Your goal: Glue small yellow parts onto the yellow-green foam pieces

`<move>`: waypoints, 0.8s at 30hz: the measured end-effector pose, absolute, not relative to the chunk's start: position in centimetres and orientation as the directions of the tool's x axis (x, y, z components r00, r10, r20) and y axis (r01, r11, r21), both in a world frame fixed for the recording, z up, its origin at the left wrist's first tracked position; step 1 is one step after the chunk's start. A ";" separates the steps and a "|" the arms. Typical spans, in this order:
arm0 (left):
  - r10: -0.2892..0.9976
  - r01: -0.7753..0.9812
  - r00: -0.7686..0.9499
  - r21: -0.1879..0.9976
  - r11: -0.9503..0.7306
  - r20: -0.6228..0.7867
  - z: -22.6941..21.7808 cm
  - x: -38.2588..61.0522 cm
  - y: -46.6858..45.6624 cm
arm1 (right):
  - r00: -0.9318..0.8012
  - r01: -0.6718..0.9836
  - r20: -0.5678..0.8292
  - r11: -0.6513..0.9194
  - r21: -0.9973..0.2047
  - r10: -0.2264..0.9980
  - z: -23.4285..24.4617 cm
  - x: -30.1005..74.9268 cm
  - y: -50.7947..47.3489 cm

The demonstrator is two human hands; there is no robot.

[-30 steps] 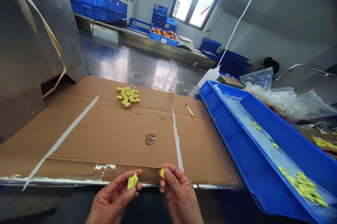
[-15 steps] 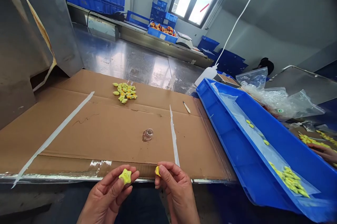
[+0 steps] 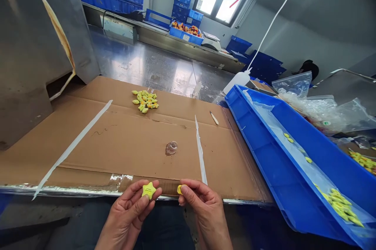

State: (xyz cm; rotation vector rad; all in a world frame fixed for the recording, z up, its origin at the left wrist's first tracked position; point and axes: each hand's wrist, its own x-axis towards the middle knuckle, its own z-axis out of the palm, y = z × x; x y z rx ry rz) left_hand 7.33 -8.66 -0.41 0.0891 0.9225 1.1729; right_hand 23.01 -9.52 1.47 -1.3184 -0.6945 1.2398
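Nearest, left hand [image 3: 129, 212] pinching a yellow star piece [image 3: 149, 190] flat between thumb and fingers [image 3: 140, 205], face up, likely for inspection; right hand [image 3: 205, 212] clenched on a small yellow bit [image 3: 179, 189] just beside it, over the near tabletop [image 3: 88, 192] edge. Turned since a second ago: star then edge-on, now flat. Farther, on the cardboard sheet [image 3: 123, 148], a small clear cup [image 3: 171, 147] beside a white strip [image 3: 200, 152]. Right, long blue bin [image 3: 264, 152] holding more yellow pieces [image 3: 340, 205] within reach. Far, a heap of finished pieces [image 3: 145, 101], apart from the hands.
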 end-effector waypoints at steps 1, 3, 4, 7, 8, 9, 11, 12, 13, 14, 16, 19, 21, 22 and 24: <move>0.821 -0.748 0.082 0.509 0.425 -0.565 -0.5 7.3 -8.7 | 0.273 -0.263 -0.261 -0.189 -0.946 0.926 1.5 22.9 -9.5; 0.829 -0.748 0.086 0.514 0.419 -0.552 -0.6 7.3 -8.8 | 0.277 -0.271 -0.268 -0.192 -0.943 0.923 1.7 22.7 -9.6; 0.835 -0.749 0.085 0.518 0.414 -0.544 -0.6 7.4 -8.8 | 0.279 -0.279 -0.267 -0.189 -0.942 0.922 1.7 22.7 -9.6; 0.855 -0.753 0.071 0.535 0.383 -0.513 -0.6 7.5 -9.0 | 0.246 -0.351 -0.268 -0.172 -0.920 0.932 1.8 22.6 -9.5; 0.861 -0.754 0.063 0.541 0.373 -0.505 -0.6 7.5 -9.0 | 0.221 -0.401 -0.279 -0.173 -0.899 0.935 1.8 22.6 -9.5; 0.864 -0.751 0.055 0.549 0.366 -0.501 -0.6 7.6 -9.0 | 0.189 -0.465 -0.298 -0.182 -0.867 0.936 1.7 22.7 -9.4; 0.865 -0.741 0.047 0.564 0.365 -0.499 -0.7 7.6 -9.0 | 0.104 -0.611 -0.350 -0.218 -0.761 0.931 1.6 22.8 -9.4; 0.863 -0.734 0.047 0.569 0.371 -0.502 -0.7 7.6 -9.0 | 0.058 -0.679 -0.372 -0.236 -0.695 0.926 1.5 22.8 -9.3; 0.860 -0.728 0.050 0.572 0.379 -0.507 -0.8 7.5 -8.9 | 0.014 -0.737 -0.386 -0.251 -0.628 0.922 1.3 22.9 -9.3; 0.857 -0.722 0.063 0.569 0.393 -0.512 -0.9 7.5 -8.9 | -0.029 -0.783 -0.391 -0.264 -0.563 0.920 1.1 23.0 -9.3; 0.852 -0.716 0.087 0.562 0.414 -0.517 -1.1 7.4 -8.8 | -0.099 -0.845 -0.378 -0.278 -0.456 0.920 0.7 23.1 -9.2; 0.854 -0.710 0.094 0.567 0.418 -0.512 -1.7 7.2 -8.7 | -0.172 -0.891 -0.338 -0.292 -0.348 0.925 0.2 23.2 -9.0; 0.853 -0.708 0.103 0.564 0.425 -0.512 -2.2 7.1 -8.6 | -0.194 -0.913 -0.310 -0.287 -0.291 0.931 -0.2 23.3 -9.0; 0.849 -0.707 0.125 0.554 0.439 -0.514 -2.5 7.0 -8.6 | -0.200 -0.922 -0.295 -0.281 -0.265 0.934 -0.5 23.3 -8.9; 0.842 -0.705 0.166 0.535 0.465 -0.513 -3.0 6.9 -8.6 | -0.201 -0.942 -0.264 -0.260 -0.213 0.943 -1.2 23.3 -9.0</move>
